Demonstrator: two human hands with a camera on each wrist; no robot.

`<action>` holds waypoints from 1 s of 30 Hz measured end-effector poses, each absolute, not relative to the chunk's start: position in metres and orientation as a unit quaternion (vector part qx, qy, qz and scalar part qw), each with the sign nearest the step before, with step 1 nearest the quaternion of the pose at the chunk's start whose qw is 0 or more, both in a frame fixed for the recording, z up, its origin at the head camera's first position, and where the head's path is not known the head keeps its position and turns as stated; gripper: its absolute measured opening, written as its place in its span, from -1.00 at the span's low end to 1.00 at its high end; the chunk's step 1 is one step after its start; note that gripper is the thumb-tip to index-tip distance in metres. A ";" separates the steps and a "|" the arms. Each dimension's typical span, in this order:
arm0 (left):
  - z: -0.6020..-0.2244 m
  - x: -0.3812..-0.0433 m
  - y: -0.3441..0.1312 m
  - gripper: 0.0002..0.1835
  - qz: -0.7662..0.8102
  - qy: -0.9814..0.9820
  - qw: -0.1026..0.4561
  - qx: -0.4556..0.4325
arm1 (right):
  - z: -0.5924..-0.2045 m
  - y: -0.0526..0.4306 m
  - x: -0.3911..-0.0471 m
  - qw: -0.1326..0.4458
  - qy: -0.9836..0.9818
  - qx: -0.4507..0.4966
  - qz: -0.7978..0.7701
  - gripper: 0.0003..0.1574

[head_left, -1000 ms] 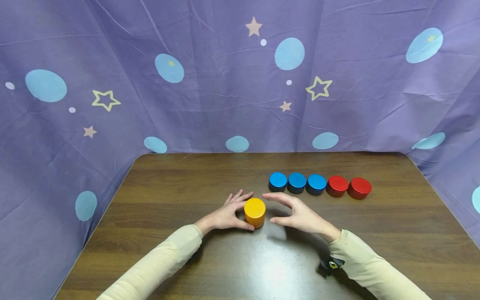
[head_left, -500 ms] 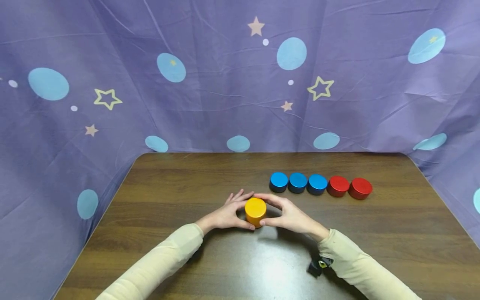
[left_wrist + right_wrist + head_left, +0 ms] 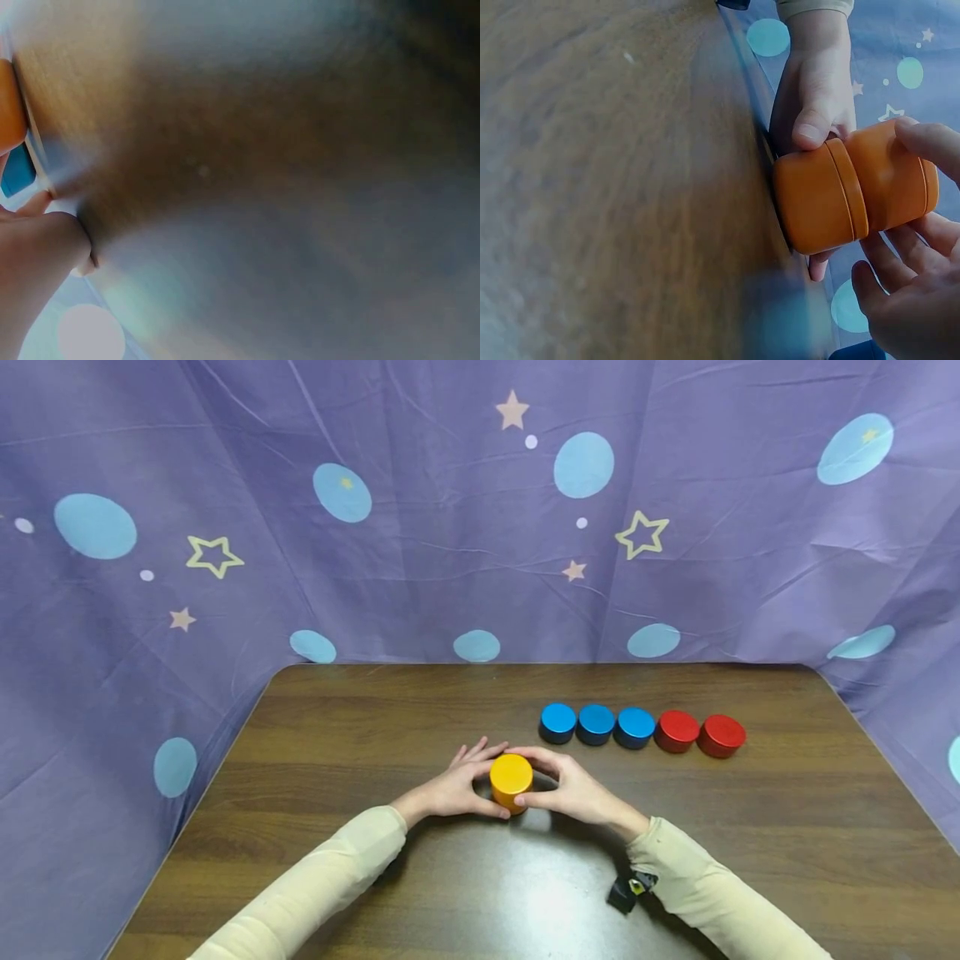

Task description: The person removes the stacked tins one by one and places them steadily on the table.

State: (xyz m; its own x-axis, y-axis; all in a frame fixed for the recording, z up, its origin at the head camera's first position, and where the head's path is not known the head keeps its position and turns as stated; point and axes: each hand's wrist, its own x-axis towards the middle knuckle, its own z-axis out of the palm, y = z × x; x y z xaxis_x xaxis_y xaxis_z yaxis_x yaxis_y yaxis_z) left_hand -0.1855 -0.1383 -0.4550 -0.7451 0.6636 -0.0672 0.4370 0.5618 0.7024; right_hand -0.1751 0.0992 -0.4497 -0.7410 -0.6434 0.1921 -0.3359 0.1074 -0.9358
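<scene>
Two round orange-yellow lidded tins stand one over the other, the upper tin (image 3: 512, 774) seen from above in the head view and the lower tin (image 3: 814, 202) nearer the table in the right wrist view. My left hand (image 3: 450, 792) holds the lower tin, its thumb (image 3: 810, 133) against the side. With thumb and fingers my right hand (image 3: 581, 792) grips the upper tin, which sits slightly off line from the lower. Whether the two tins touch all round I cannot tell. At the left wrist view's edge, an orange tin (image 3: 9, 105) shows partly.
Behind and right, three blue tins (image 3: 596, 725) and two red tins (image 3: 677, 732) form a row on the wooden table (image 3: 337, 718). A black device (image 3: 630, 891) hangs at the right wrist. A purple curtain (image 3: 420, 585) stands behind the table.
My right hand has moved left from beside the tins and closed its thumb and fingers on the upper one. The left hand stays in place around the tins.
</scene>
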 end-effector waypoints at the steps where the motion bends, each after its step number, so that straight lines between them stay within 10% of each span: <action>1: -0.454 -0.185 -0.138 -0.22 0.345 0.868 0.164 0.317 | -0.450 0.099 -0.175 0.131 0.732 -0.335 -0.578 -0.25; 30: -0.455 -0.185 -0.137 -0.34 0.349 0.868 0.159 0.317 | -0.449 0.138 -0.169 0.100 0.747 -0.293 -0.588 -0.20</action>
State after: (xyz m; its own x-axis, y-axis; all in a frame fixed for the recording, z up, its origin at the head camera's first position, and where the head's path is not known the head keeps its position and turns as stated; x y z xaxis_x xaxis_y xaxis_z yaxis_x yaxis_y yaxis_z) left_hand -0.1849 -0.1372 -0.4552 -0.7490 0.6603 -0.0546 0.4390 0.5564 0.7055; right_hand -0.1693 0.1377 -0.4495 -0.8083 -0.5555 0.1949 -0.3201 0.1369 -0.9375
